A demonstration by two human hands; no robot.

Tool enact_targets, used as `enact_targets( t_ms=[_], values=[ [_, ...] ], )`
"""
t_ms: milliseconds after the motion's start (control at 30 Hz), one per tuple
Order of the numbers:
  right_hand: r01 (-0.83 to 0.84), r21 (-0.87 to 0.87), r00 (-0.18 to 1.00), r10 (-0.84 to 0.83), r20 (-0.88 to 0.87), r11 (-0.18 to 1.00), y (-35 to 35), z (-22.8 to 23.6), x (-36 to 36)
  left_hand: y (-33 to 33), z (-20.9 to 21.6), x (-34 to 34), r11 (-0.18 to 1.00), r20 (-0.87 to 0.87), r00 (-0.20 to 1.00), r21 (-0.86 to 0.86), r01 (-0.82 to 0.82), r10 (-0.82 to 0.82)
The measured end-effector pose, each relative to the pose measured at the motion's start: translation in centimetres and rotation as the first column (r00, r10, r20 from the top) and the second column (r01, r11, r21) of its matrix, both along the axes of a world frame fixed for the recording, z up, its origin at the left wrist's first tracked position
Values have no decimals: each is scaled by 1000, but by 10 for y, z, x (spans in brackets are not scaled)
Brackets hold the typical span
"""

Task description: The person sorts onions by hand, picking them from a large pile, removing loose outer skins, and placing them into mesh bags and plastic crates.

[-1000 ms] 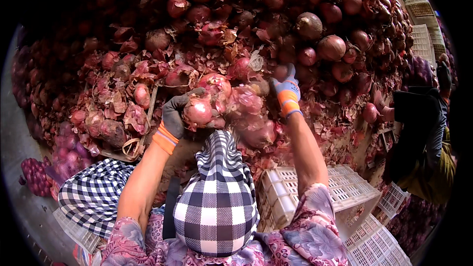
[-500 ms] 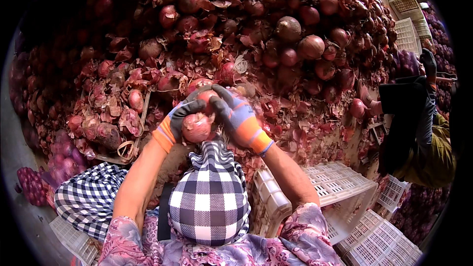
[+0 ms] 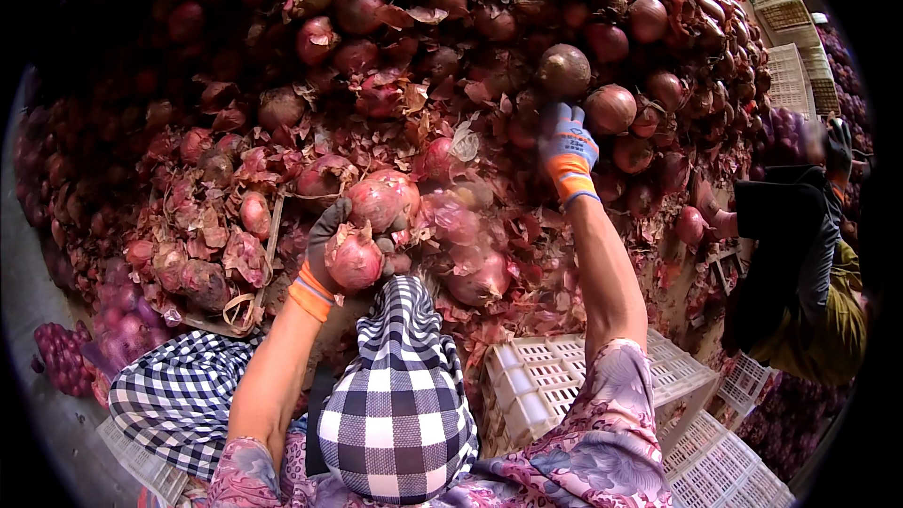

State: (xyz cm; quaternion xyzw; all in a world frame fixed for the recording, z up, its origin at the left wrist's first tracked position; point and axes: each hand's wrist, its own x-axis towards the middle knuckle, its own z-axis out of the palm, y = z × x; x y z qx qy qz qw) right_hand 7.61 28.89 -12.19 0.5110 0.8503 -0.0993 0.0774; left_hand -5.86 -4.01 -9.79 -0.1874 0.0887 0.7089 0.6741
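Note:
My left hand, in a dark-palmed glove with an orange cuff, is closed around a red onion. A second red onion rests just beyond its fingers. My right hand, gloved in grey-blue and orange, reaches into the onion pile, fingers stretched forward. Its fingertips are beside a brownish onion and a round red onion; the thumb side is partly hidden. Between my hands, blurred red onions are above the loose skins.
A large heap of onions spreads across the far side. Pale plastic crates stand at my right. Black-and-white checked cloth covers my knees. Filled purple net bags lie at left. Another person sits at far right.
My right hand has left the left one and moved forward and right into the pile. The left hand still holds an onion. Blurred onions now show between them.

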Motion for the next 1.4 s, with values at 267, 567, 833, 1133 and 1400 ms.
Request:
enact_targets(
  t_ms=[267,567,833,1133,1400],
  values=[
    [-261,-931,541,-759,-361,256,-149,45,6,-1,-16,22,984,-93,979,10,-179,179],
    [-267,-162,729,89,-679,950,-129,33,-2,-64,-59,7,762,-651,-416,-438,-478,-635],
    [226,-101,974,-226,9,969,-71,-28,-42,-58,-55,4,878,-644,725,-172,-446,242],
    [319,-73,947,-315,57,945,-42,-47,-44,-59,-40,7,897,-625,741,-146,-418,244],
    [101,-109,995,-101,3,989,-15,-51,-18,-94,-80,-3,899,-671,739,-359,-252,-61]
  ],
)
